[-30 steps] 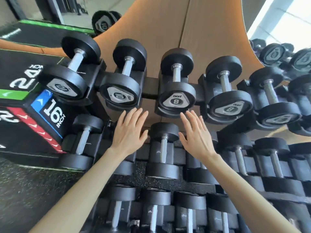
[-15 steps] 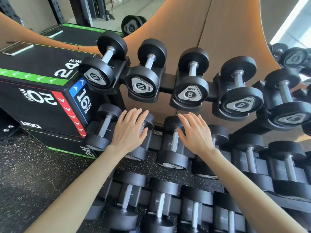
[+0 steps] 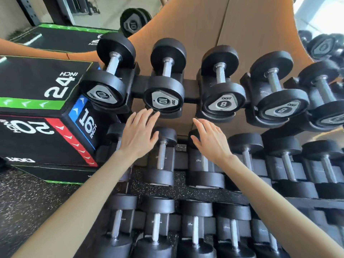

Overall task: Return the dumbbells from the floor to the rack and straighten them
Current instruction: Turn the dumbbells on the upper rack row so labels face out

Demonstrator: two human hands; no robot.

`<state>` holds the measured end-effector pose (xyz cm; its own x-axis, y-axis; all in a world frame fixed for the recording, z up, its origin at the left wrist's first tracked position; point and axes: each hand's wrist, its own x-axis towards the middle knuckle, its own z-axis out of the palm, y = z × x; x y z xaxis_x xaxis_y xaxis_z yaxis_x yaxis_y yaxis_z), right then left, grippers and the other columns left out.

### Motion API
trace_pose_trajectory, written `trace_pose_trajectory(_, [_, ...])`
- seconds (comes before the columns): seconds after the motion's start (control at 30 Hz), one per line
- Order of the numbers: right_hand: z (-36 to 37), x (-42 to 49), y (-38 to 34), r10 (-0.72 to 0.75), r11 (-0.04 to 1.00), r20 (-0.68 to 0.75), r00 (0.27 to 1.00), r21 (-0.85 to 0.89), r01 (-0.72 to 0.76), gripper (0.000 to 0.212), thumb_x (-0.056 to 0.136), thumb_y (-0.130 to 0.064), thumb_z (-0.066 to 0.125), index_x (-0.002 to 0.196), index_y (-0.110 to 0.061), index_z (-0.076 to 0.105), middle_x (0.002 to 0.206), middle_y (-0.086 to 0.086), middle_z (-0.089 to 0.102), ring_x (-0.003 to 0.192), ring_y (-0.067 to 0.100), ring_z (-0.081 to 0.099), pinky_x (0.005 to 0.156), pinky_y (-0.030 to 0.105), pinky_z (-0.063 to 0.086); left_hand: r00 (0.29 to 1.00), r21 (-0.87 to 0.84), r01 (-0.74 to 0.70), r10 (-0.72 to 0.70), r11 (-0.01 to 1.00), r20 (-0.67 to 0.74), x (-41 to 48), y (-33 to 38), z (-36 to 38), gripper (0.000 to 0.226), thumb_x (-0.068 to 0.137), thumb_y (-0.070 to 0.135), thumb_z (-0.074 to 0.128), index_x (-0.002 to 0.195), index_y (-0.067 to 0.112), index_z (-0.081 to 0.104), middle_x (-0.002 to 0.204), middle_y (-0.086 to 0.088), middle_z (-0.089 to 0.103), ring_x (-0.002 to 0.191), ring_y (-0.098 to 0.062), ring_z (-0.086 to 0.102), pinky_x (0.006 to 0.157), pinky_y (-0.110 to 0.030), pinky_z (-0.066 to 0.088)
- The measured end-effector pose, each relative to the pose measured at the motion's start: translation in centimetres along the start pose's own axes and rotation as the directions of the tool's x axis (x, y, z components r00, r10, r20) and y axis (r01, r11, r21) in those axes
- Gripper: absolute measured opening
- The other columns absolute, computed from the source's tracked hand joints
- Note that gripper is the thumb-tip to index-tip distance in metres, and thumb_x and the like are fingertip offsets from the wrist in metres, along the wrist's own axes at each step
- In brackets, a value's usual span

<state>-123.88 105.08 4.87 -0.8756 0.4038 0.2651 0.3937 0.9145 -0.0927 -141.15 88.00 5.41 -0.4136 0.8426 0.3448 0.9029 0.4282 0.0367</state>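
A black three-tier dumbbell rack (image 3: 191,94) fills the view, with black dumbbells in its cradles. On the top tier sit two marked 10, the left one (image 3: 106,90) and the second (image 3: 164,97), then two marked 8, one (image 3: 221,101) and another (image 3: 281,107). My left hand (image 3: 138,135) is open, fingertips at the lower edge of the second 10 dumbbell's cradle. My right hand (image 3: 210,139) is open, hovering below the first 8 dumbbell and over a middle-tier dumbbell (image 3: 202,162). Neither hand holds anything.
A black plyo box (image 3: 37,112) marked 24, 20 and 16 inch stands against the rack's left end. Speckled rubber floor (image 3: 24,205) lies at the lower left. A tan wooden panel (image 3: 242,28) rises behind the rack. More dumbbells (image 3: 322,47) sit at the far right.
Both open hands have risen from the middle tier toward the top tier; the left fingertips now reach the second 10 dumbbell's cradle. The view has tilted slightly.
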Motion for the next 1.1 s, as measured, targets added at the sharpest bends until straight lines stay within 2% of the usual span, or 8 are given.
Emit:
trace_pose_trajectory(0.17, [0.8, 4.9, -1.0, 0.055, 0.998, -0.002, 0.998, 0.004, -0.055, 0.057, 0.09, -0.029, 0.056, 0.139, -0.007, 0.035, 0.138, 0.01, 0.046, 0.125, 0.027, 0.044, 0.1, 0.036, 0.036, 0.991, 0.023, -0.131, 0.13, 0.991, 0.042, 3.9, -4.7, 1.1, 0.061, 0.084, 0.027, 0.061, 0.139, 0.009, 0.041, 0.144, -0.018, 0.041, 0.133, -0.034, 0.037, 0.111, -0.047, 0.028])
trace_pose_trajectory(0.43, [1.7, 10.4, -0.4, 0.196, 0.953, 0.05, 0.979, 0.225, -0.203, 0.069, 0.089, -0.027, 0.059, 0.145, -0.011, 0.022, 0.147, 0.006, 0.032, 0.126, 0.027, 0.041, 0.093, 0.039, 0.042, 0.982, -0.102, -0.189, 0.189, 0.977, -0.014, 10.2, -6.8, 1.9, 0.071, 0.088, 0.029, 0.059, 0.146, 0.004, 0.026, 0.151, -0.019, 0.028, 0.139, -0.032, 0.027, 0.114, -0.042, 0.025])
trace_pose_trajectory(0.7, [3.8, 15.1, 0.9, 0.22, 0.892, 0.056, 0.974, 0.393, -0.224, 0.081, 0.08, -0.026, 0.071, 0.144, -0.014, 0.023, 0.141, 0.006, 0.039, 0.122, 0.024, 0.047, 0.091, 0.038, 0.044, 0.976, -0.227, -0.22, 0.214, 0.949, -0.05, 13.5, -6.6, 3.1, 0.075, 0.088, 0.031, 0.062, 0.146, 0.003, 0.024, 0.15, -0.019, 0.028, 0.138, -0.032, 0.027, 0.114, -0.039, 0.022])
trace_pose_trajectory(0.77, [4.2, 16.1, 1.3, 0.211, 0.864, 0.087, 0.973, 0.449, -0.228, 0.082, 0.074, -0.024, 0.076, 0.14, -0.015, 0.028, 0.139, 0.006, 0.043, 0.121, 0.024, 0.047, 0.092, 0.034, 0.041, 0.971, -0.243, -0.239, 0.231, 0.94, -0.06, 14.4, -6.5, 3.2, 0.072, 0.088, 0.03, 0.062, 0.145, 0.002, 0.026, 0.148, -0.018, 0.033, 0.136, -0.031, 0.032, 0.114, -0.039, 0.025])
trace_pose_trajectory(0.87, [4.8, 16.9, 2.2, 0.174, 0.812, 0.117, 0.978, 0.545, -0.21, 0.072, 0.067, -0.019, 0.081, 0.125, -0.01, 0.041, 0.122, 0.007, 0.055, 0.11, 0.025, 0.053, 0.089, 0.031, 0.043, 0.969, -0.268, -0.244, 0.229, 0.932, -0.088, 15.3, -6.3, 3.4, 0.068, 0.086, 0.027, 0.065, 0.14, 0.001, 0.034, 0.139, -0.019, 0.044, 0.126, -0.034, 0.042, 0.106, -0.043, 0.034])
trace_pose_trajectory(1.0, [5.6, 16.9, 3.2, 0.158, 0.732, 0.167, 0.973, 0.642, -0.229, 0.06, 0.062, -0.013, 0.084, 0.109, -0.006, 0.046, 0.102, -0.001, 0.058, 0.096, 0.017, 0.057, 0.077, 0.013, 0.042, 0.971, -0.309, -0.234, 0.205, 0.922, -0.124, 15.4, -6.4, 4.0, 0.066, 0.083, 0.024, 0.07, 0.138, 0.003, 0.039, 0.13, -0.018, 0.049, 0.116, -0.035, 0.047, 0.098, -0.045, 0.038])
trace_pose_trajectory(1.03, [5.6, 17.0, 3.4, 0.14, 0.746, 0.164, 0.976, 0.632, -0.213, 0.059, 0.062, -0.014, 0.085, 0.105, -0.004, 0.046, 0.102, 0.002, 0.059, 0.095, 0.018, 0.057, 0.077, 0.016, 0.043, 0.973, -0.335, -0.226, 0.192, 0.915, -0.132, 15.4, -6.4, 4.2, 0.066, 0.082, 0.022, 0.071, 0.137, 0.003, 0.04, 0.129, -0.019, 0.049, 0.115, -0.035, 0.047, 0.098, -0.045, 0.038])
trace_pose_trajectory(1.1, [5.2, 17.5, 3.6, 0.094, 0.799, 0.172, 0.981, 0.575, -0.177, 0.058, 0.061, -0.019, 0.086, 0.099, -0.005, 0.044, 0.103, 0.007, 0.06, 0.094, 0.023, 0.057, 0.078, 0.03, 0.047, 0.974, -0.399, -0.214, 0.163, 0.892, -0.158, 15.4, -6.3, 4.6, 0.065, 0.079, 0.019, 0.073, 0.135, 0.001, 0.043, 0.127, -0.02, 0.05, 0.114, -0.037, 0.047, 0.099, -0.046, 0.036])
